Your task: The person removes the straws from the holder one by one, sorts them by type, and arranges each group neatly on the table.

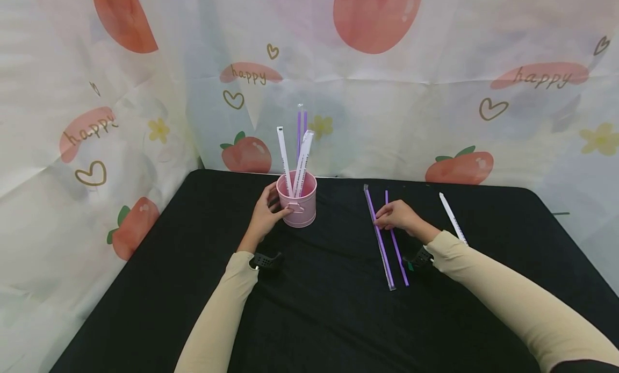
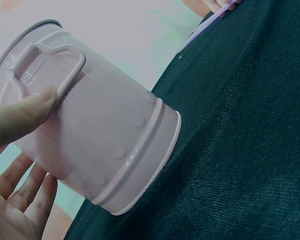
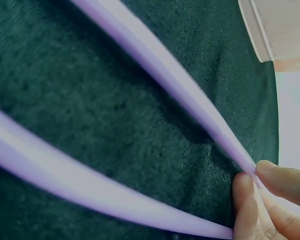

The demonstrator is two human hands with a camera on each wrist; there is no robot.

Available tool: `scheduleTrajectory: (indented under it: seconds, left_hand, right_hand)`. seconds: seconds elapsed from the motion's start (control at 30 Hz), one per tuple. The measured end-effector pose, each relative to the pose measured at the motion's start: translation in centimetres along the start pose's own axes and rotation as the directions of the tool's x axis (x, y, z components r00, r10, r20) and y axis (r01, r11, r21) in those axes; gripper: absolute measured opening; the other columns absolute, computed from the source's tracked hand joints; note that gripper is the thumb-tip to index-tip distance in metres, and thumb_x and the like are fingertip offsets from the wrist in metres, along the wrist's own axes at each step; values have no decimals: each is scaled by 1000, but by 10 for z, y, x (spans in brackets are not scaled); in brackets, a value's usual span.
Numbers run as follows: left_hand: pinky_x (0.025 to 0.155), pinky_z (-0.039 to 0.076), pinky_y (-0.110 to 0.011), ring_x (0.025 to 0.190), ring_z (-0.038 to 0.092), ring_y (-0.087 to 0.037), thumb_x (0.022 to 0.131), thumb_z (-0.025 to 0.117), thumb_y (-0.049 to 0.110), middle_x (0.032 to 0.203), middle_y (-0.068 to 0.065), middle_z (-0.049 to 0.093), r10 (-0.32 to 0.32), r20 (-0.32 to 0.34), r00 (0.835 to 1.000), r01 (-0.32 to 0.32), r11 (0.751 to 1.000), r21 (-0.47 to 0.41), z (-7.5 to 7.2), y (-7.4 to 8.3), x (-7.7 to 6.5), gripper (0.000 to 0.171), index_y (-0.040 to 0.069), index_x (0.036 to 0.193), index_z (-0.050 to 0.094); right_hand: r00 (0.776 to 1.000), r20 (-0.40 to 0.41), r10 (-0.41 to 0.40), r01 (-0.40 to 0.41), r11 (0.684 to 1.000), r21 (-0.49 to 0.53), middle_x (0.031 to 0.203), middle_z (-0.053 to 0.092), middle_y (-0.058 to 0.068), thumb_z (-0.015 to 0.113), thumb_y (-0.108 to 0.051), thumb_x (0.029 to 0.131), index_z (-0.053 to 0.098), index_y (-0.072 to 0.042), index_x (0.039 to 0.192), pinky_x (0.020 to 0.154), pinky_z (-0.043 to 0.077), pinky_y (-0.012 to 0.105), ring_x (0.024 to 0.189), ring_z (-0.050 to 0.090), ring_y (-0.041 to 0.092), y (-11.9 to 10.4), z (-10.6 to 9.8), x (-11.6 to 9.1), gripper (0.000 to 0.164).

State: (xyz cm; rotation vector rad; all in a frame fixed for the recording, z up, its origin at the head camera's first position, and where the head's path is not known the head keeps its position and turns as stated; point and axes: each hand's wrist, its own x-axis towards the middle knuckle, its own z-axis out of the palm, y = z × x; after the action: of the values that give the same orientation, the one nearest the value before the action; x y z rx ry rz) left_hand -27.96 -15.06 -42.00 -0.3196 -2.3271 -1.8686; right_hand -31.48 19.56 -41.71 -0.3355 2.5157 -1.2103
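Note:
A pink metal bucket [image 1: 304, 217] stands upright at the back of the table, left of centre. My left hand [image 1: 261, 217] holds its near left side; in the left wrist view the thumb [image 2: 40, 105] presses beside the small wire handle [image 2: 77, 55]. White paper-wrapped straws [image 1: 303, 160] and purple straws [image 1: 299, 136] stick up out of the bucket. Right of it, my right hand [image 1: 398, 216] pinches a long purple straw [image 1: 383, 257] between thumb and fingers. A second purple straw [image 1: 399, 260] passes beneath that hand, nearly parallel to the first.
Another white wrapped straw [image 1: 451, 214] lies to the right, partly hidden by the right forearm. The black tablecloth [image 1: 329, 319] shows shallow creases. A printed curtain [image 1: 367, 126] hangs directly behind the table and along its left side.

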Motion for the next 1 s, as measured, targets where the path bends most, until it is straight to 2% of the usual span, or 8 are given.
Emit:
scheduleTrajectory:
  seconds: [0.1,0.33,0.43,0.67,1.0]
  left_hand:
    - [113,32,-49,135,37,-37,79,71,-2,143,-24,39,-7,2,1000,7,1000,1,0,5,-2,77,1,143,29]
    - [113,34,-46,134,39,-33,79,72,0,143,-19,41,-4,-15,1000,4,1000,13,3,-18,7,77,7,144,30]
    - [112,35,-46,134,41,-32,78,73,1,142,-17,43,15,-30,999,-14,1000,25,3,-22,8,77,9,143,32]
    - [112,35,-45,134,41,-30,78,73,1,142,-16,43,12,-35,999,-11,1000,27,1,-24,9,76,11,142,33]
    - [112,36,-45,133,41,-30,79,72,1,142,-16,43,10,-28,1000,-9,1000,24,2,-22,9,76,10,143,32]
  right_hand:
    - [1000,-1,5,-5,1000,-8,80,71,14,67,-5,84,61,15,99,64,58,26,66,62,6,-2,0,0,26]
    - [1000,-13,16,-16,1000,7,76,71,11,66,-2,83,60,17,98,63,59,27,65,63,7,-3,-5,-1,24]
    - [1000,-22,18,-18,1000,14,74,71,10,65,0,83,60,17,98,62,59,26,64,63,7,-4,-8,-2,24]
    - [999,-15,48,-48,999,3,69,68,5,66,0,83,60,17,97,62,59,27,62,62,7,-6,-11,-5,24]
    - [998,-49,27,-30,997,-76,64,66,2,68,-1,80,61,13,93,56,57,23,58,61,5,-3,-6,-1,20]
